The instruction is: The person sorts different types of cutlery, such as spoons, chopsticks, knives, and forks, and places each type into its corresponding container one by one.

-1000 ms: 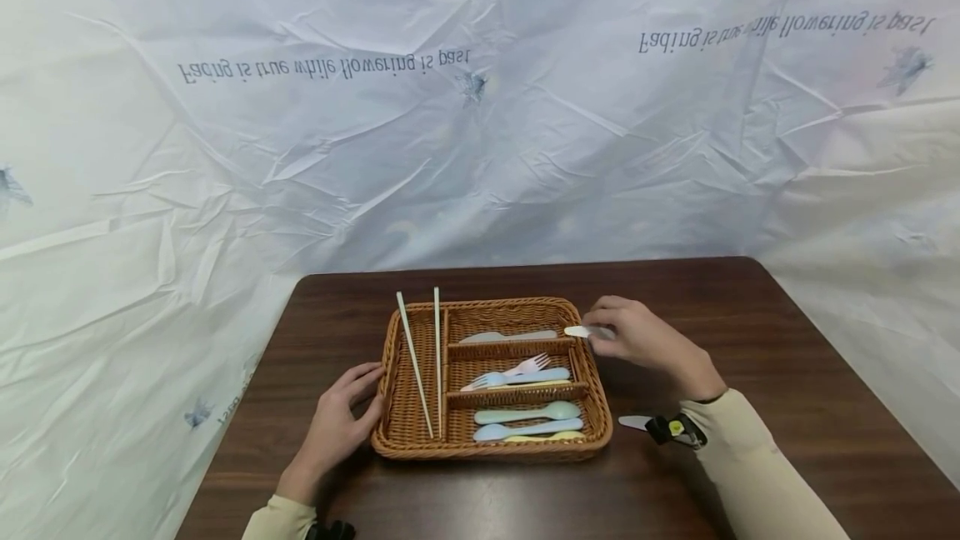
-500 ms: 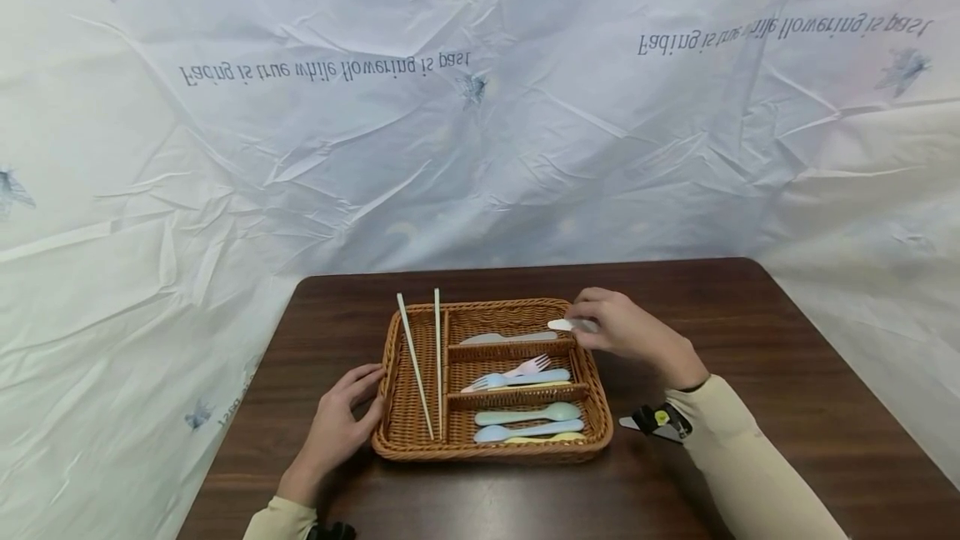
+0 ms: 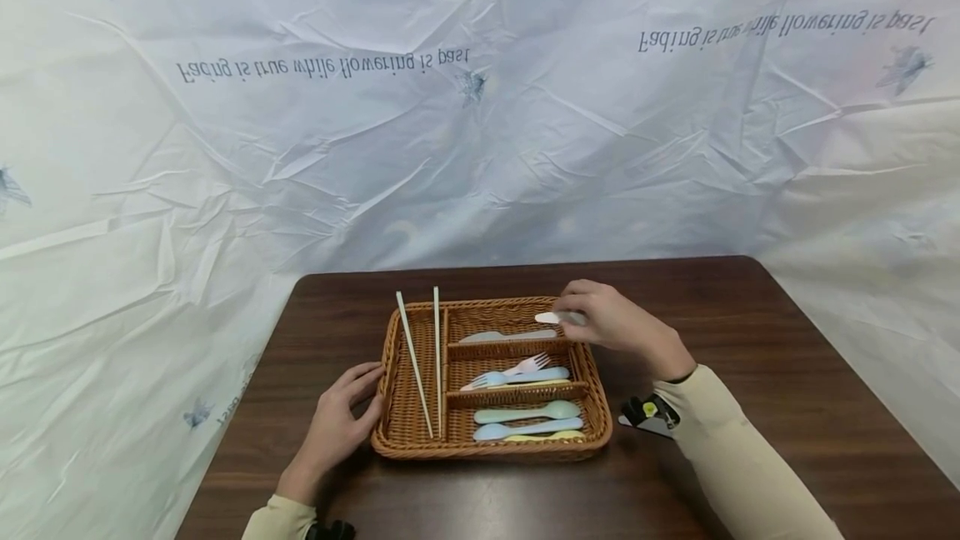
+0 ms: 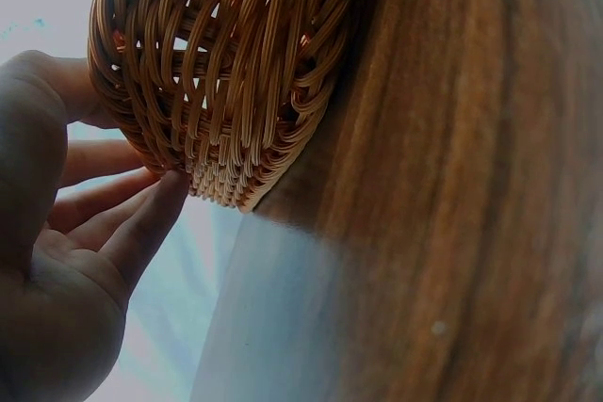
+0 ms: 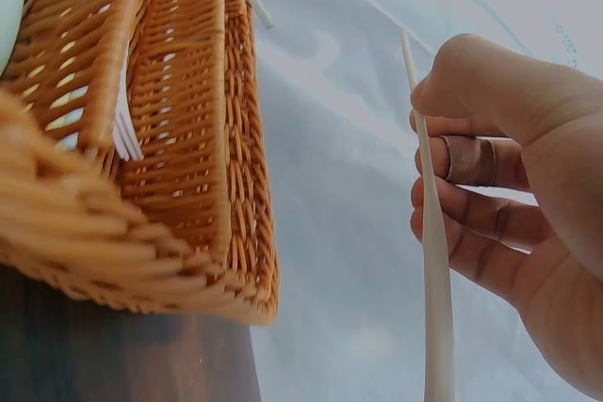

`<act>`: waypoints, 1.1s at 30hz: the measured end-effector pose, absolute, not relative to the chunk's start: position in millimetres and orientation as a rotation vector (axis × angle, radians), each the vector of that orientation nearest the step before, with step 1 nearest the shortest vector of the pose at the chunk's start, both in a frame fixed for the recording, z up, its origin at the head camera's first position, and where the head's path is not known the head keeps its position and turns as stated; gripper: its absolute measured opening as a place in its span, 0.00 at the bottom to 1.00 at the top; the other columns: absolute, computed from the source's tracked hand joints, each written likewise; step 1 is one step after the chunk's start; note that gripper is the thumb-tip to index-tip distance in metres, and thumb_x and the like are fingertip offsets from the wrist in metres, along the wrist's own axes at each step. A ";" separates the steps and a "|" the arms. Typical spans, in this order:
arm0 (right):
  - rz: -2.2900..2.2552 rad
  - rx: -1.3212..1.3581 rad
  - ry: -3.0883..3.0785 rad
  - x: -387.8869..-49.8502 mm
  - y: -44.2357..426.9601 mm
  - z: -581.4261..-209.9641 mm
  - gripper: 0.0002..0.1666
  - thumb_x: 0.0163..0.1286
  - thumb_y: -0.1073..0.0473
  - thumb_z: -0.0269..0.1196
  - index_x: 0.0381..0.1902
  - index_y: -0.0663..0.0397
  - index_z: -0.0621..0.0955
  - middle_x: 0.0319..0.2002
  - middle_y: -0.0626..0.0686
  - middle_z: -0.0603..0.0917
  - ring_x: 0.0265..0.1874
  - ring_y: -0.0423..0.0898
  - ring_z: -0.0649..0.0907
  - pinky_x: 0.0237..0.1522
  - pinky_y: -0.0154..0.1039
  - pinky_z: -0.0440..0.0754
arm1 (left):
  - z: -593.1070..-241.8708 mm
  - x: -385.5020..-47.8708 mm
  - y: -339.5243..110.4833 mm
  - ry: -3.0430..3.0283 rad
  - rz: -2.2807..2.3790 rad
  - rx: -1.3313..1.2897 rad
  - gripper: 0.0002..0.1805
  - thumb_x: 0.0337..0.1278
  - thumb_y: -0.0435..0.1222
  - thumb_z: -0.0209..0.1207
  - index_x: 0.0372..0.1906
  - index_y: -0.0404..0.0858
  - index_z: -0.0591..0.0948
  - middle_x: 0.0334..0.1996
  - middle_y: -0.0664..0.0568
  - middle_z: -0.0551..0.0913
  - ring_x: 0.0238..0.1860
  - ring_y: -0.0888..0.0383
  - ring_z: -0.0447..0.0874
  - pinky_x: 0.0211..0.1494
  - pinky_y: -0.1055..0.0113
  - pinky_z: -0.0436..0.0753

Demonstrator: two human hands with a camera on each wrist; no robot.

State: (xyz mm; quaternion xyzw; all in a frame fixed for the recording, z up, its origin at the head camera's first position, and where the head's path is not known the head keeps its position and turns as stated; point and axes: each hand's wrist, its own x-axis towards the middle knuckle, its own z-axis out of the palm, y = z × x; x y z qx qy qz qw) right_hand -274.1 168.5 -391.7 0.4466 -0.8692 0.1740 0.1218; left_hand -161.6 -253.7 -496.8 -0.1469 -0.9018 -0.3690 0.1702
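My right hand [image 3: 611, 319] pinches a pale table knife [image 5: 434, 251] between thumb and fingers, above the right end of the basket's back compartment. Its tip points left in the head view. Beside the wicker cutlery basket [image 3: 381, 394], my left hand [image 3: 341, 415] rests its extended fingers against the outer left wall. Another pale knife [image 3: 498, 337] lies in the back compartment. Pink, blue and yellow forks [image 3: 521, 377] share the middle one. Green, blue and yellow spoons [image 3: 532, 415] lie in the front one. Two white chopsticks [image 3: 438, 357] lean in the long left compartment.
On the brown wooden table [image 3: 495, 498], right of the basket, lies a white flat piece [image 3: 658, 427], partly hidden under the right wrist strap [image 3: 641, 409]. A pale printed sheet [image 3: 480, 190] hangs behind the table and along its sides.
My right hand has moved left with the knife, from beside the basket's right rim to over the back compartment. My left hand and the basket have stayed put.
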 end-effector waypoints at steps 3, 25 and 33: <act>0.481 1.323 -2.508 -276.0 162.7 -390.3 0.09 0.64 0.60 0.64 0.42 0.51 0.87 0.40 0.47 0.82 0.36 0.39 0.79 0.34 0.35 0.82 | -497.5 -161.7 -253.5 -2.553 -1.052 -0.421 0.21 0.58 0.29 0.62 0.58 0.35 0.80 0.57 0.47 0.77 0.56 0.49 0.81 0.50 0.59 0.87; 0.474 1.397 -2.427 -287.0 126.6 -376.6 0.10 0.64 0.61 0.66 0.44 0.53 0.86 0.42 0.50 0.82 0.38 0.42 0.81 0.37 0.38 0.84 | -499.2 -165.1 -256.4 -2.502 -1.019 -0.460 0.21 0.57 0.27 0.62 0.57 0.33 0.80 0.56 0.45 0.78 0.54 0.47 0.82 0.48 0.57 0.88; 0.531 1.423 -2.428 -290.9 118.1 -378.4 0.10 0.66 0.60 0.65 0.44 0.53 0.87 0.42 0.49 0.82 0.36 0.41 0.80 0.34 0.36 0.82 | -500.5 -163.6 -256.3 -2.530 -1.023 -0.470 0.21 0.59 0.28 0.62 0.58 0.33 0.80 0.57 0.44 0.77 0.54 0.45 0.81 0.48 0.56 0.88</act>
